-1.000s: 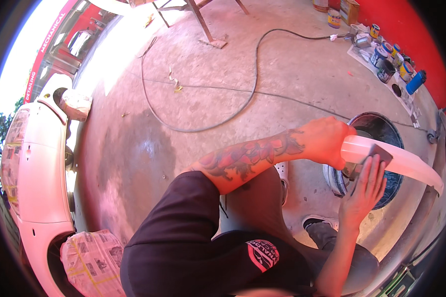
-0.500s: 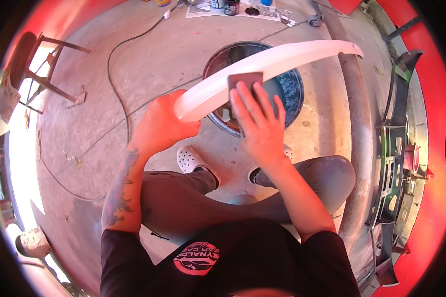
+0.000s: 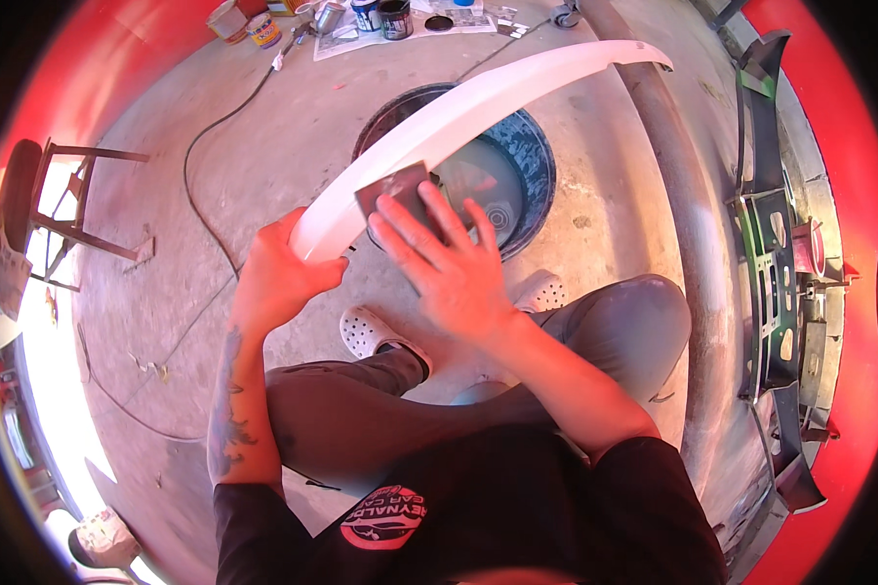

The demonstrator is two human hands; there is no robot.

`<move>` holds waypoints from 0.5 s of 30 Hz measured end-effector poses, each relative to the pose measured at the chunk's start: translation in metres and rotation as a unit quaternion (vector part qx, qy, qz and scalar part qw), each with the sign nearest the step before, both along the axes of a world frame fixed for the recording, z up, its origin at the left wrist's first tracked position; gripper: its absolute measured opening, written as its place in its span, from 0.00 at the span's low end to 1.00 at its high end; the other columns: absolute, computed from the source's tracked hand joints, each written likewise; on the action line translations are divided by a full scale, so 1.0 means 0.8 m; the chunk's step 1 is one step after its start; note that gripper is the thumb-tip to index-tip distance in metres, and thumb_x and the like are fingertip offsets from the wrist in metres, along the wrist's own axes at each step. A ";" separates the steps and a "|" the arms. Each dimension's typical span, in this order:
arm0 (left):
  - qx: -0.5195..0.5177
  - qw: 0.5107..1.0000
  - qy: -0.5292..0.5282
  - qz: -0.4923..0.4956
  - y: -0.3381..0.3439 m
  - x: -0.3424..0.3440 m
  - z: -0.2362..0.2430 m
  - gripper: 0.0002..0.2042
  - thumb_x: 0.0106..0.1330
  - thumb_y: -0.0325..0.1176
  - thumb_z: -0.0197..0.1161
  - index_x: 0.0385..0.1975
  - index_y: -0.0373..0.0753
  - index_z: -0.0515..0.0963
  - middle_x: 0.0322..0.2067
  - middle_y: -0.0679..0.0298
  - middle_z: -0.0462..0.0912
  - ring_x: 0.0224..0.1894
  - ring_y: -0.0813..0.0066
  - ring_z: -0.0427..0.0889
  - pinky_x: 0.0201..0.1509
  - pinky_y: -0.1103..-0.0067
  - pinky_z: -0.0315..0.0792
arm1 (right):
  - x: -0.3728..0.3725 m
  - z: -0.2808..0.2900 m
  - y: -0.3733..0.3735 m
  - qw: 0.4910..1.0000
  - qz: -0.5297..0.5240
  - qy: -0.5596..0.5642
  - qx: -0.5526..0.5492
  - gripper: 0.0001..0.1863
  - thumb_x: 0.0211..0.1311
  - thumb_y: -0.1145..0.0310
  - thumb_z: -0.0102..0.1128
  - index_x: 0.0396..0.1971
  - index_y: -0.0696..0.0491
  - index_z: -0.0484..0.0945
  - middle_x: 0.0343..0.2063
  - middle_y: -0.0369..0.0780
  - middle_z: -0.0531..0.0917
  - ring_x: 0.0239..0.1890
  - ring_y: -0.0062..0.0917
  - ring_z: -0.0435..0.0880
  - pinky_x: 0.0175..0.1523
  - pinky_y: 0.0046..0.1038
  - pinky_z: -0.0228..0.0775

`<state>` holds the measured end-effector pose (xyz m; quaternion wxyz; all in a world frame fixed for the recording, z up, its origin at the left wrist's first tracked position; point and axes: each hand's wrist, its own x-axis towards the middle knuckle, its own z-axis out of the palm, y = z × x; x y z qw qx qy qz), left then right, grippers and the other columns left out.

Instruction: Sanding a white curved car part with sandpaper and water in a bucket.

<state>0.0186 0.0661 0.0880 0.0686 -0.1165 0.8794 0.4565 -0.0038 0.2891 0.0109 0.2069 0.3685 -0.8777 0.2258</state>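
Observation:
A long, curved white car trim piece (image 3: 478, 102) slants up from lower left to upper right above a dark tub (image 3: 539, 185) of cloudy water. Its near end is in the grip of my left hand (image 3: 275, 275), thumb along the lower side. My right hand (image 3: 458, 283) has its fingers extended over a dark grey sheet of sandpaper (image 3: 388, 191) that lies against the trim's lower edge, not far from my left hand. The thumb of my right hand stands apart from the sheet. Part of the tub is hidden behind the trim.
Paint cans (image 3: 396, 19) stand on newspaper at the far side. A black cable (image 3: 187, 166) runs over the floor on the left, near a chair (image 3: 78, 195). Along the right lie a thick pipe (image 3: 668, 166) and a black bumper part (image 3: 778, 283). My feet are in white clogs (image 3: 366, 331).
My right hand has slid the sandpaper down along the trim toward my left hand, and the sheet is now tilted. The view has shifted, so most things appear further left.

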 end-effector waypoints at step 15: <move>0.051 0.997 -0.061 0.011 0.002 -0.004 0.010 0.21 0.51 0.29 0.71 0.47 0.31 0.81 0.28 0.65 0.83 0.26 0.81 0.78 0.29 0.79 0.73 | 0.013 -0.051 -0.050 0.982 0.097 -0.070 -0.144 0.39 0.66 0.67 0.60 0.75 0.52 0.58 0.77 0.45 0.58 0.78 0.47 0.55 0.76 0.57 0.44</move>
